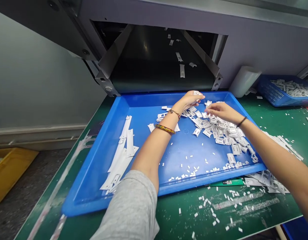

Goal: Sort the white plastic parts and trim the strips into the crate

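Note:
My left hand (189,100) reaches over the far side of a blue tray (86,166), its fingers closed around a small white plastic part (197,93). To the right of it, my right hand (223,112) hovers just over a heap of flat white slotted parts (222,130). Its thumb and fingers are drawn together, and whatever may be between them is too small to make out. Longer white strips (118,163) lie along the tray's left side. Tiny white scraps are scattered near the tray's front wall.
Behind the tray a dark conveyor belt (151,63) carries several white parts. A clear plastic roll (244,81) and a blue basket (274,95) of white parts stand at right. Scraps and a green cutter (229,182) lie on the green table (174,213). A yellow bin (13,176) stands lower left.

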The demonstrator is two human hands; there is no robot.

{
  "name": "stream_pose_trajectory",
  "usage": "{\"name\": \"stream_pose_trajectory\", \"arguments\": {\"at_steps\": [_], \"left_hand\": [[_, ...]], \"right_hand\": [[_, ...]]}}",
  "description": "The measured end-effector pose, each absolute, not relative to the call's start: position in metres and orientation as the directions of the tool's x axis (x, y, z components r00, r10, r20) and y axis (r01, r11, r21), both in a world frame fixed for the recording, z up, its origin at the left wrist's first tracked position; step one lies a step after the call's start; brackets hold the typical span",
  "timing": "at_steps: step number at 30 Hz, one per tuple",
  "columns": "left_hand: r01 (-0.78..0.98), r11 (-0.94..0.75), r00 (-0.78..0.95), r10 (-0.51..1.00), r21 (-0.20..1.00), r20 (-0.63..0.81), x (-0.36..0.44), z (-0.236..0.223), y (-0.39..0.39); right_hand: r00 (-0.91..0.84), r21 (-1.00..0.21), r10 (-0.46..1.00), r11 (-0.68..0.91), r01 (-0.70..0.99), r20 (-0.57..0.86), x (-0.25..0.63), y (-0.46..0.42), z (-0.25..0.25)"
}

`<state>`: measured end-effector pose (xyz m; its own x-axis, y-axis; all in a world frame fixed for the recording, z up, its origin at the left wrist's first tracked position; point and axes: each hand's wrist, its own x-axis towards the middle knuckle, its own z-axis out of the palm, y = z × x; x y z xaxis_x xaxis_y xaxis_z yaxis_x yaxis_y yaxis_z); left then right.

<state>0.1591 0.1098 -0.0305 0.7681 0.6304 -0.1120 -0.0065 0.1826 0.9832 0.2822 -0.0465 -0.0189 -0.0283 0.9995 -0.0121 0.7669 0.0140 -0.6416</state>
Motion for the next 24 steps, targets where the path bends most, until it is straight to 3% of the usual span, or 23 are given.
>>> {"name": "stream_pose_trajectory", "arguments": {"at_steps": [2,4,6,8,11,13,15,19,24], "left_hand": [[0.048,0.129,0.756,0.644,0.990,-0.121,0.160,-0.034,0.109],[0.097,0.075,0.745,0.656,0.992,-0.122,0.161,-0.037,0.108],[0.124,0.030,0.749,0.652,0.992,-0.114,0.161,-0.041,0.109],[0.153,-0.008,0.751,0.651,0.988,-0.111,0.161,-0.044,0.110],[0.189,-0.035,0.761,0.636,0.981,-0.124,0.159,-0.042,0.109],[0.157,-0.028,0.825,0.553,0.987,-0.116,0.157,-0.037,0.107],[0.100,-0.037,0.900,0.428,0.994,-0.075,0.155,-0.032,0.105],[0.000,-0.160,0.944,0.326,0.987,0.053,0.155,-0.020,0.095],[0.006,-0.279,0.883,0.452,0.960,0.126,0.157,0.012,0.061]], "right_hand": [[0.129,-0.414,0.984,-0.066,0.908,0.125,0.295,-0.028,-0.049],[0.115,-0.210,0.986,-0.088,0.974,0.124,0.299,-0.019,-0.069],[0.102,-0.130,0.989,-0.088,0.988,0.103,0.299,-0.017,-0.076],[0.161,-0.202,0.975,-0.129,0.971,0.153,0.302,-0.018,-0.073],[0.350,-0.502,0.894,-0.174,0.847,0.281,0.312,-0.021,-0.062],[0.462,-0.689,0.823,-0.124,0.714,0.330,0.318,-0.021,-0.055],[0.518,-0.804,0.785,-0.043,0.593,0.340,0.322,-0.021,-0.052],[0.555,-0.897,0.766,0.062,0.437,0.324,0.318,-0.023,-0.047],[0.576,-0.898,0.728,0.127,0.420,0.372,0.308,-0.029,-0.025]]}}
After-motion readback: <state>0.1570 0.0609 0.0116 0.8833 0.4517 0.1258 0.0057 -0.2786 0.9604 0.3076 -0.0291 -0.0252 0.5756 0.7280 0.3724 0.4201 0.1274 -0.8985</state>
